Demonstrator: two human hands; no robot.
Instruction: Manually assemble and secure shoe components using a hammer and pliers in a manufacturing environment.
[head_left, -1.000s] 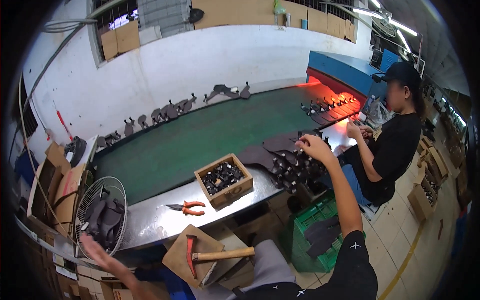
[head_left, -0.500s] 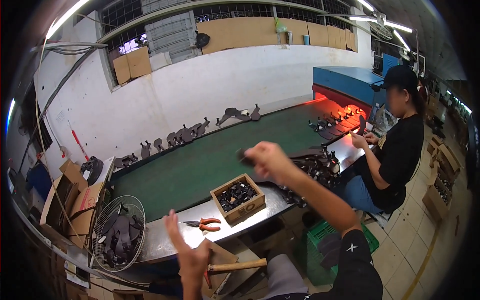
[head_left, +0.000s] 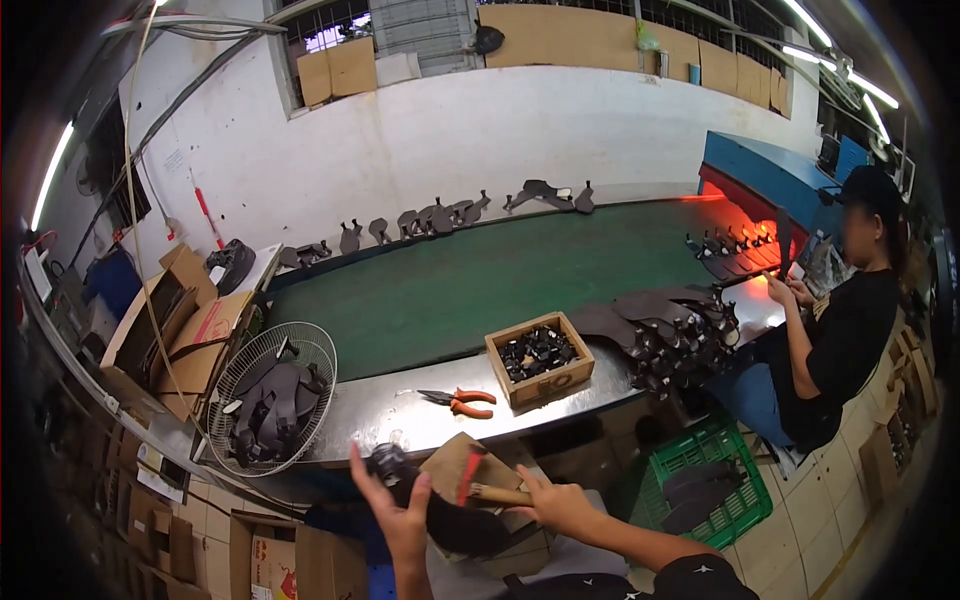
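My left hand (head_left: 402,515) holds a dark shoe sole (head_left: 465,525) over my lap, its fingers and thumb around one end. A blurred black block, perhaps a heel (head_left: 392,464), shows at that end. My right hand (head_left: 556,503) is closed on the wooden handle of a hammer (head_left: 498,494); its red head (head_left: 468,474) lies over a pale work block (head_left: 455,462). On the metal table edge beyond lie orange-handled pliers (head_left: 462,402). To their right stands a wooden box (head_left: 537,391) full of small black parts.
A wire basket (head_left: 326,350) of dark soles stands left. Soles line the far side of the green conveyor belt (head_left: 450,290) and pile up at right (head_left: 690,340). A green crate (head_left: 757,480) sits below. A co-worker (head_left: 850,310) sits near the glowing blue machine (head_left: 750,165).
My right hand has come down from above the belt and gripped the hammer. My left hand, open before, now holds a sole. The view has shifted, moving the scene to the right.
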